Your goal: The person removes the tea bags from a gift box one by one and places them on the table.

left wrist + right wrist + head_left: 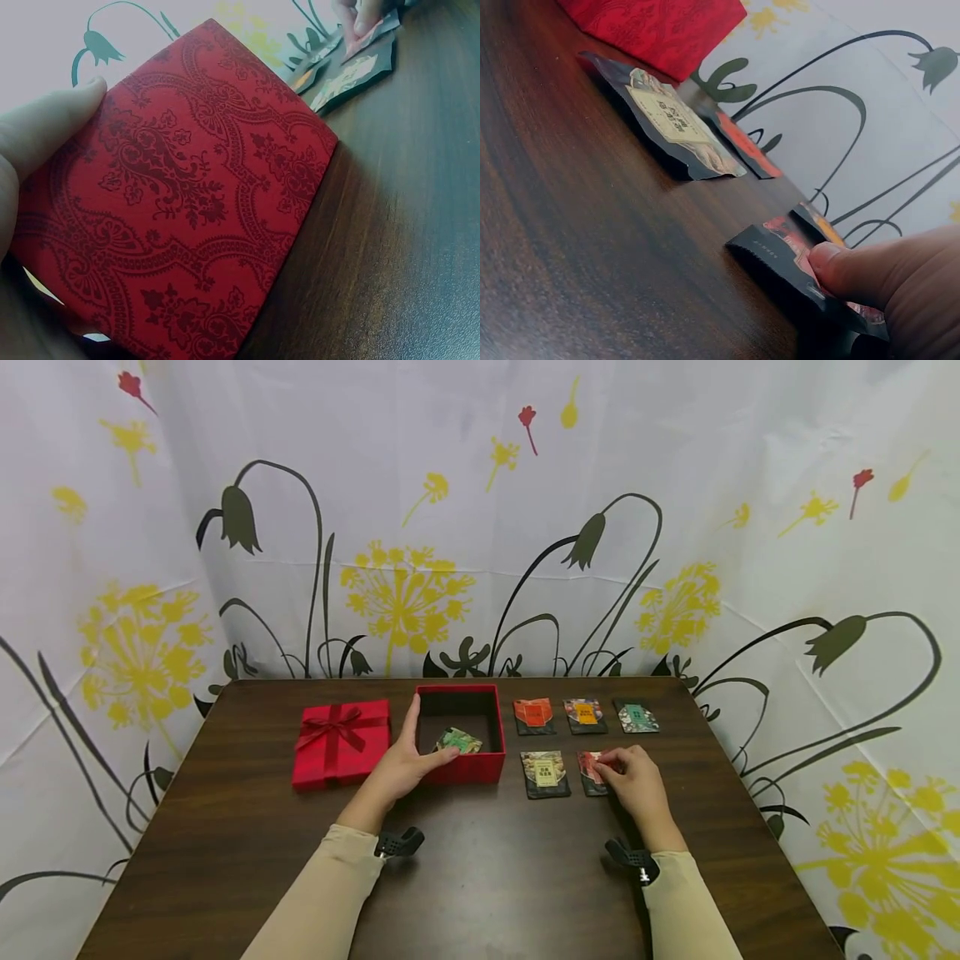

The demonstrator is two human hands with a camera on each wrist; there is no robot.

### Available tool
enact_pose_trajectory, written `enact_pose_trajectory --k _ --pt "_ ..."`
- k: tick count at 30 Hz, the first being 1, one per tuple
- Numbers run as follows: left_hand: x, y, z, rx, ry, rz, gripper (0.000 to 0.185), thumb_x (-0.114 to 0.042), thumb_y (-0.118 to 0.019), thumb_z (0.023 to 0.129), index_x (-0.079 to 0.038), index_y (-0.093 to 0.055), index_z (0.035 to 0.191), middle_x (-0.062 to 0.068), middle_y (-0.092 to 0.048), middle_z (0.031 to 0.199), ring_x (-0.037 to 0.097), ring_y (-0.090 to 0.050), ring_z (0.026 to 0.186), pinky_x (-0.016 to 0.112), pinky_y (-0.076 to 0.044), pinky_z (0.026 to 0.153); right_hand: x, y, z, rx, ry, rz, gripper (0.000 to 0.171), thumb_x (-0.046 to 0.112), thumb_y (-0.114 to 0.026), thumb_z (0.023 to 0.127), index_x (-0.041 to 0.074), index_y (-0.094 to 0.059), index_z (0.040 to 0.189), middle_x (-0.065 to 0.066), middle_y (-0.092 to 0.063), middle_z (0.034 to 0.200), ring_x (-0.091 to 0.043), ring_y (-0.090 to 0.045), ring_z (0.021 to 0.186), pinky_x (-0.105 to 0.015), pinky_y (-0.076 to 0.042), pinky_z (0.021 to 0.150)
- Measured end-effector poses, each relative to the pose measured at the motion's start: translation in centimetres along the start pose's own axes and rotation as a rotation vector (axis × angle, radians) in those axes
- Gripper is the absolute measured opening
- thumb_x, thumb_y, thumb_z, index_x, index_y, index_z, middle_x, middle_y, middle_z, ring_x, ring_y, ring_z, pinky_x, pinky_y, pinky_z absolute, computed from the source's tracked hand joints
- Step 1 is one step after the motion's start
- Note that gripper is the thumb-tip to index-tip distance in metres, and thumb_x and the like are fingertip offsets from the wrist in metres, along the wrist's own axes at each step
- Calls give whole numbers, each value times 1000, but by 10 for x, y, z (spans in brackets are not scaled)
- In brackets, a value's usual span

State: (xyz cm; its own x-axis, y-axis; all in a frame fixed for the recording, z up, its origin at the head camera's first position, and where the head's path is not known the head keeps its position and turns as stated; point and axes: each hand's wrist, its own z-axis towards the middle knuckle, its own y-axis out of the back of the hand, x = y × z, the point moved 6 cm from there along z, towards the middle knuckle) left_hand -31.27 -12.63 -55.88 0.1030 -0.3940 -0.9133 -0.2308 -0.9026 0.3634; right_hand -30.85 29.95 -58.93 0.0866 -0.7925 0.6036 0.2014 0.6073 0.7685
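My left hand holds the open red gift box at its near left corner, thumb over the front rim and fingers along the left wall. A green packet lies inside the box. In the left wrist view, the box's patterned red front fills the middle, with the thumb at its upper edge. Over to the right, my right hand pinches a red and black packet by its right side. The right wrist view has the thumb pressed on that packet, which is close over the table.
A red lid with a ribbon bow lies left of the box. A cream-labelled packet sits between box and right hand. Behind are an orange packet, a yellow-labelled packet and a teal-labelled packet, near the brown table's back edge.
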Motion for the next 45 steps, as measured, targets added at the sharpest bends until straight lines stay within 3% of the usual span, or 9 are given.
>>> enact_pose_trajectory --k 8,16,24,34,40,45 --pt "1 -1 0 2 -4 -13 121 -53 -81 95 -51 12 171 6 -3 186 47 -15 169 76 -22 129 -1 1 -1 31 -31 -14 16 26 -89 94 12 -87 100 -9 -61 97 -22 -52 83 -35 -41 72" --pt "0 -1 -1 -7 -8 -9 122 -60 -82 92 -51 11 172 7 -4 186 48 -17 168 76 -23 129 0 1 -3 44 -65 -13 24 29 -92 90 10 -85 103 -8 -47 102 -23 -47 88 -33 -41 74" --pt "1 -1 -1 -10 -2 -8 122 -58 -82 93 -49 10 173 11 -7 185 50 -19 166 76 -23 128 -1 1 -2 55 -38 -32 21 31 -90 92 16 -85 106 -6 -66 98 -20 -60 84 -35 -46 73" --pt "0 -1 -1 -8 -12 -2 124 -63 -82 90 -49 9 173 9 -6 185 50 -19 167 77 -24 128 -13 -2 -1 57 -80 -15 23 35 -89 93 21 -85 111 -5 -66 102 -21 -59 85 -36 -44 74" --pt "-3 -1 -2 -6 -15 -10 121 -57 -81 93 -49 10 173 8 -5 186 50 -18 167 77 -23 128 -15 1 0 26 -82 27 27 36 -89 93 17 -84 111 -7 -63 100 -22 -56 83 -35 -43 72" --pt "-3 0 -3 -4 -19 -15 122 -56 -82 93 -48 10 173 5 -3 186 49 -17 168 76 -23 128 -22 7 1 -93 -163 190 24 33 -82 100 9 -82 104 -7 -61 93 -20 -53 82 -30 -41 71"
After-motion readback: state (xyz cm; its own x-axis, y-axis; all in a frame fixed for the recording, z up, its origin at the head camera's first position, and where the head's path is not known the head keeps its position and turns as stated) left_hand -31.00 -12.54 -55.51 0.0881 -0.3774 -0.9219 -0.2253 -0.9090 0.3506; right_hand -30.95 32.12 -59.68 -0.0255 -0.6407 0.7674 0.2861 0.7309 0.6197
